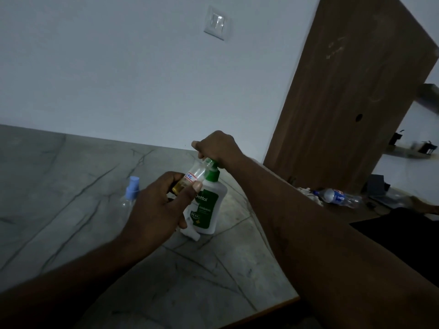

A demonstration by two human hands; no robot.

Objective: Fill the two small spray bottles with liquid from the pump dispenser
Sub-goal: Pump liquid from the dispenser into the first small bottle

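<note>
Small spray bottle, uncapped and tilted, is held in the left hand, its lower half pinched between curled fingers and thumb. Its mouth is set against the green nozzle of the pump dispenser, which stands on the table. The pump head is gripped from above by the right hand, fingers curled down over it.

The right hand hides the head of the pump dispenser; the left hand covers the base of the spray bottle.
</note>
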